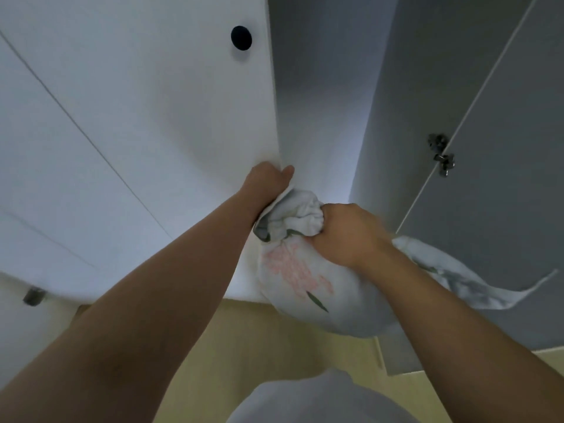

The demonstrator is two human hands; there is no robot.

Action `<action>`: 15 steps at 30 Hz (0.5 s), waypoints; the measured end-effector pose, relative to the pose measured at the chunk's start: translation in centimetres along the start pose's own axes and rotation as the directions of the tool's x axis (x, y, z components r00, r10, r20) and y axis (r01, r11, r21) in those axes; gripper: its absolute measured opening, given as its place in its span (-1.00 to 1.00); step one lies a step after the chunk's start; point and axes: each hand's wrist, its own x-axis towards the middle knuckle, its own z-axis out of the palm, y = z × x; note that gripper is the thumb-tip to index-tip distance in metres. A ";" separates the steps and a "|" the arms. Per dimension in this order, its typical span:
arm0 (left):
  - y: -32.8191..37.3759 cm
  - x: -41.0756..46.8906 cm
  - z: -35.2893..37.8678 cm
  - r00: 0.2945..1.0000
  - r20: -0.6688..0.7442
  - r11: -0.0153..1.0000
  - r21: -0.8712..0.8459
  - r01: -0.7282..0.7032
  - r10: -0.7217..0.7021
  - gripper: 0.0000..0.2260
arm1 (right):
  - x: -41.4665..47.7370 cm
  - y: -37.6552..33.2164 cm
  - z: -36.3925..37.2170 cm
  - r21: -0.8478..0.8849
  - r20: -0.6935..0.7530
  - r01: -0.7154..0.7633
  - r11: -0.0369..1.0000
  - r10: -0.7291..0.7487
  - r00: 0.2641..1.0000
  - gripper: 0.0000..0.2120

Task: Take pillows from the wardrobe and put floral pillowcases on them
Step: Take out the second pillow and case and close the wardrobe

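Note:
A white pillowcase [305,279] with a pink flower and green stems hangs bunched in mid-air in front of the wardrobe, bulging as if a pillow is inside it. My right hand [348,233] is clenched on the gathered top of the fabric. Higher up, my left hand [268,178] is closed on a white edge of the same cloth, right at the edge of the white wardrobe door [137,102]. A loose flap of the pillowcase [476,285] trails to the right behind my right forearm. The pillow itself is hidden by the cloth.
The white door carries a black round knob [241,38]. A grey open door panel [488,117] with a metal hinge [441,154] stands on the right. Between them is the dark wardrobe interior [323,102]. Yellowish floor [259,346] lies below.

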 end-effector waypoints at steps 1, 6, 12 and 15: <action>-0.3 0.2 0.1 1.000 0.003 1.000 -0.013 -0.007 0.007 -0.50 | 0.0 -0.1 0.1 0.001 -0.004 -0.013 1.000 0.013 1.000 -0.75; -1.3 1.0 -0.6 0.995 0.047 0.994 -0.060 -0.090 0.093 -0.50 | -0.4 -0.5 0.6 0.020 -0.048 -0.076 0.997 0.076 0.996 -0.70; -0.8 -1.1 -0.2 0.986 0.077 0.988 -0.045 -0.147 0.150 -0.30 | -1.7 -0.2 1.6 0.039 -0.045 -0.169 0.985 0.171 0.984 -0.71; 1.1 -5.0 -1.1 0.919 0.185 0.934 -0.161 -0.321 0.347 -0.55 | -2.9 0.6 1.9 0.079 -0.027 -0.230 0.970 0.233 0.972 -0.77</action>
